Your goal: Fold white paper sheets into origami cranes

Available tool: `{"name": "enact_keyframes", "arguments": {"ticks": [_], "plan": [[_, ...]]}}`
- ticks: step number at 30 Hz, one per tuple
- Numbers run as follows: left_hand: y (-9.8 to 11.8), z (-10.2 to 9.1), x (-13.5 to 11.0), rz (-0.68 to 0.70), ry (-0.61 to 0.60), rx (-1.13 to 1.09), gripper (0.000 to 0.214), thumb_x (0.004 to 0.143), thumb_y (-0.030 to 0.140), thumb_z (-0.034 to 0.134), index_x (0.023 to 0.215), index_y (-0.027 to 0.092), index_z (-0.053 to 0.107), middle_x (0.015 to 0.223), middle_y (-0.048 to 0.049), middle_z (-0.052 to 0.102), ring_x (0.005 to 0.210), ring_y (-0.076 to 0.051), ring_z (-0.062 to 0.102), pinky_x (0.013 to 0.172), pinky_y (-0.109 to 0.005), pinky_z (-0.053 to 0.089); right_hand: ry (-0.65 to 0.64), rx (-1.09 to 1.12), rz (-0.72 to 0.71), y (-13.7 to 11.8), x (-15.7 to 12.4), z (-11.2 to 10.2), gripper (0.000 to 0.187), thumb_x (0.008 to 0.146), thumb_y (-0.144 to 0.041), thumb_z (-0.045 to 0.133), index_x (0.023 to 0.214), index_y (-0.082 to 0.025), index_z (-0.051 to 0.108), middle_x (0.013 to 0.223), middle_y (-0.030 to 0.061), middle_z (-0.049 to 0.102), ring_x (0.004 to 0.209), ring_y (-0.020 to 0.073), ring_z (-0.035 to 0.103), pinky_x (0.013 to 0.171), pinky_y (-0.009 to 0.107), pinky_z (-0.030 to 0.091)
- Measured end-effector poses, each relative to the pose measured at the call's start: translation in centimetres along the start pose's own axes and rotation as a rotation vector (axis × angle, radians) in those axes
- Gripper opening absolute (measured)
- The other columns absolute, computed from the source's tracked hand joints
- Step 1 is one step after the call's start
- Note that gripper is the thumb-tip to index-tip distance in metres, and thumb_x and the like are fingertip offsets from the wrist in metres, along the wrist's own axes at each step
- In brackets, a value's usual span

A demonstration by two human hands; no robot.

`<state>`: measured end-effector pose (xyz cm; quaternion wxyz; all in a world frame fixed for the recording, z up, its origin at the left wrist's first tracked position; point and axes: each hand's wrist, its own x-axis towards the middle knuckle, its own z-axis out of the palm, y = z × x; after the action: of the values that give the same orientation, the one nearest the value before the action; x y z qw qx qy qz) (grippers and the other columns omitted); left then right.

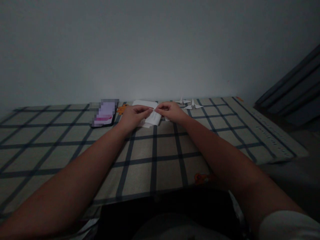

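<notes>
My left hand (pixel 133 116) and my right hand (pixel 172 111) meet near the far side of the table. Both are closed, thumb against fingers, pinching a small folded piece of white paper (pixel 152 111) between them. Fingertips cover most of that piece, so its exact shape is unclear. Beneath it lie white paper sheets (pixel 155 119), partly hidden by my hands. Two folded paper cranes stand just beyond my right hand: a nearer crane (pixel 193 106) with wings spread, and a farther crane (pixel 182 101) close to the wall.
A phone (pixel 106 113) with a lit screen, partly blurred out, rests left of my left hand. Checked cloth (pixel 165 143) with dark lines covers the table. A plain wall (pixel 160 50) rises behind it. Dark curtain folds (pixel 295 83) hang at the right.
</notes>
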<state>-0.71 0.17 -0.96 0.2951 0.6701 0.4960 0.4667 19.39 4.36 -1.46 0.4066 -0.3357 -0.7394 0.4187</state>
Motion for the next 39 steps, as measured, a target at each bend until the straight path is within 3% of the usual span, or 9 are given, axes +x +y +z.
{"name": "enact_keyframes", "arguments": {"ticks": [14, 24, 34, 39], "plan": [[-0.1, 0.2, 0.0, -0.053, -0.027, -0.107, 0.037, 0.072, 0.045, 0.078, 0.092, 0.014, 0.079, 0.082, -0.0074, 0.075, 0.071, -0.017, 0.063, 0.066, -0.026, 0.048, 0.014, -0.013, 0.013, -0.7, -0.3, 0.2, 0.011, 0.077, -0.027, 0.070, 0.079, -0.016, 0.069, 0.079, 0.0020, 0.070, 0.076, 0.0137, 0.062, 0.075, 0.027, 0.051], [0.4, -0.1, 0.3, -0.007, 0.139, -0.037, 0.023, 0.075, 0.037, 0.073, 0.085, 0.016, 0.077, 0.081, -0.0052, 0.074, 0.077, -0.018, 0.065, 0.074, -0.028, 0.051, -0.025, 0.186, 0.174, -1.5, -0.3, 0.4, 0.005, 0.083, -0.021, 0.069, 0.081, -0.015, 0.069, 0.073, 0.0004, 0.067, 0.063, 0.0088, 0.059, 0.063, 0.021, 0.051], [0.8, 0.1, 0.2, 0.013, 0.144, -0.049, 0.025, 0.078, 0.040, 0.070, 0.086, 0.016, 0.074, 0.080, -0.0042, 0.072, 0.076, -0.016, 0.063, 0.074, -0.027, 0.051, 0.029, 0.210, 0.136, -1.1, -0.2, 0.3, 0.013, 0.084, -0.026, 0.069, 0.076, -0.016, 0.068, 0.075, 0.0006, 0.067, 0.069, 0.0104, 0.060, 0.070, 0.024, 0.053], [0.7, 0.1, 0.1, -0.001, 0.113, -0.132, 0.019, 0.076, 0.035, 0.072, 0.079, 0.017, 0.072, 0.076, -0.0031, 0.071, 0.070, -0.015, 0.063, 0.071, -0.027, 0.052, 0.051, 0.143, 0.106, -1.2, -0.3, 0.2, 0.016, 0.083, -0.028, 0.068, 0.073, -0.015, 0.066, 0.071, -0.0002, 0.064, 0.066, 0.0105, 0.057, 0.067, 0.023, 0.049]]}}
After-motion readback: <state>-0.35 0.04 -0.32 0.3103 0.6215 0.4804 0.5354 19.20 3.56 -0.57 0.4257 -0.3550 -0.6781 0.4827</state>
